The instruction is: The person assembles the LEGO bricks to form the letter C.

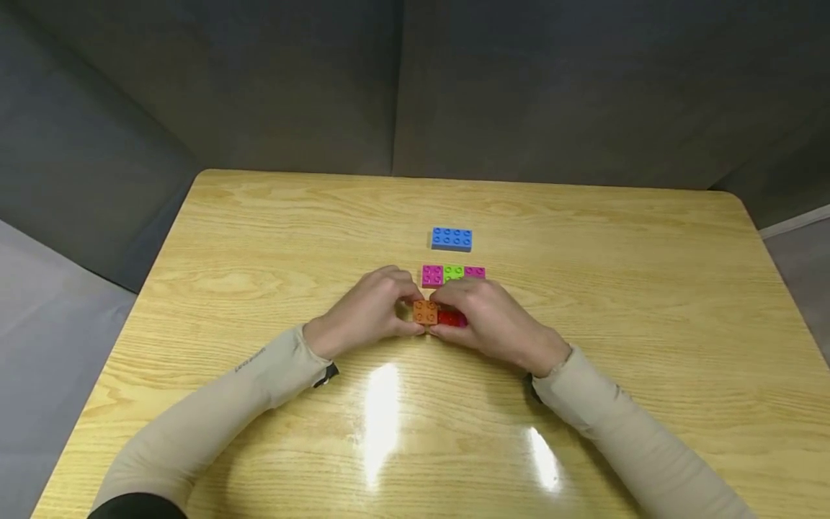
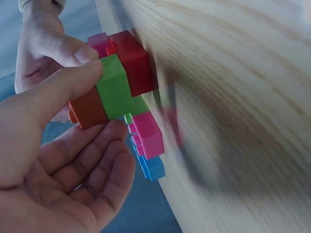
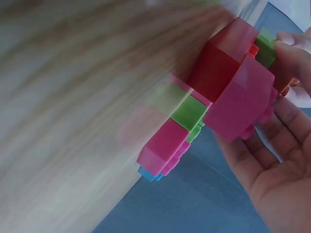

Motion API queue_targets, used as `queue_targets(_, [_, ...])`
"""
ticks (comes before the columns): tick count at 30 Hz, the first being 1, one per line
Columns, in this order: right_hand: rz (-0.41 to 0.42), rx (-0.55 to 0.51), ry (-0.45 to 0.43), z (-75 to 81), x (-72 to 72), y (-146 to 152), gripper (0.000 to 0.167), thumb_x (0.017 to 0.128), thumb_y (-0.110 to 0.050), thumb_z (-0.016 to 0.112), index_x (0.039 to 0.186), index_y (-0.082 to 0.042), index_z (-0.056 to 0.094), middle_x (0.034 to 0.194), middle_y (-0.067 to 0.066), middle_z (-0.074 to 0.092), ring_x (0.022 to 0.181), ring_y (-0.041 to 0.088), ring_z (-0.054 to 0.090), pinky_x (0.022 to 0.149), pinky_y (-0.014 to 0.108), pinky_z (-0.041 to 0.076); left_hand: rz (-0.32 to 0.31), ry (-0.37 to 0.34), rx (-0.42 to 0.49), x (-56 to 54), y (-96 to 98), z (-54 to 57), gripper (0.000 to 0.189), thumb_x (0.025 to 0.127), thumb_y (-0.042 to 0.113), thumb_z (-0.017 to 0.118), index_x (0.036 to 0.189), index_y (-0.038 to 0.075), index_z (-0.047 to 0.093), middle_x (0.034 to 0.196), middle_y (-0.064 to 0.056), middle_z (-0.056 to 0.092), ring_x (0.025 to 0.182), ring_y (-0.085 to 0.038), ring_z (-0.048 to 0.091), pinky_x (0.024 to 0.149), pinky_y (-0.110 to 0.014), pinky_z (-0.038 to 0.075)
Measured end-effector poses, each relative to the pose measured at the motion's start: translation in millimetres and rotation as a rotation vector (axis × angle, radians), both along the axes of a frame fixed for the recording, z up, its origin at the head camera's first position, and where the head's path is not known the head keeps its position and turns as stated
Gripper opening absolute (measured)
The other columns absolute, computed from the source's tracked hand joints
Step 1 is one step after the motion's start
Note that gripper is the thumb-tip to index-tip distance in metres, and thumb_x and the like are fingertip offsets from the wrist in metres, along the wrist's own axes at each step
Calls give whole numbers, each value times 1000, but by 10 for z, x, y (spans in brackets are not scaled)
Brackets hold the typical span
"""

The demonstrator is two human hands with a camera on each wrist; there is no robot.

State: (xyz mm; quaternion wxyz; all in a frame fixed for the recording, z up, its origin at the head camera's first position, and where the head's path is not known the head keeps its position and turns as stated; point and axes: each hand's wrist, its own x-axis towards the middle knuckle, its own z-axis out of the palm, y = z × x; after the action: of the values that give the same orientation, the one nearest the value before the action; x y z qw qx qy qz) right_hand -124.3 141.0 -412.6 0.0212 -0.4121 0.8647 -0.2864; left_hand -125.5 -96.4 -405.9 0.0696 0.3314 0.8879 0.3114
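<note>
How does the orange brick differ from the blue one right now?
Size: the orange brick shows four studs, the longer blue brick eight.
Place: the orange brick sits on a green brick; the blue brick lies directly on the table.
Handling: the left hand and right hand hold the orange brick; neither touches the blue brick.
Shared: both have studs facing up.

Head view: from above, forward and down across the yellow wood-grain table [image 1: 616, 288]. Wrist views: close, tilted, near table height, facing one shared red plastic block [image 2: 137, 65] from opposite sides.
</note>
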Motion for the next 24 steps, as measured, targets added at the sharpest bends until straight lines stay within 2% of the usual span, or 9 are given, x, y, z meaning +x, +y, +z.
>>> queue_targets(9, [4, 2, 27, 1, 12, -11, 32, 92, -17, 91, 114, 4, 80, 112, 16, 79, 101, 30, 76, 90, 45, 63, -3, 9, -14, 3, 8, 5, 36, 82, 17, 99, 108, 0, 81, 98, -5, 76, 93, -23, 67, 87, -34, 54])
queue_targets(14, [-12, 23, 38, 21, -4, -1, 33, 91, -18, 92, 114, 3, 81, 113, 15, 79, 103, 30, 76, 92, 45, 62, 0, 15, -16, -21, 27, 17, 35, 81, 16, 99, 107, 0, 81, 97, -4, 76, 93, -23, 67, 86, -33, 55])
queue_targets(24, [-57, 139, 40, 14, 28, 19, 43, 92, -29, 92, 119, 2, 77, 116, 14, 77, 106, 30, 74, 94, 46, 61, -7, 20, -41, 1, 42, 36, 33, 82, 16, 99, 105, 0, 81, 96, -3, 76, 93, -23, 67, 86, -33, 55])
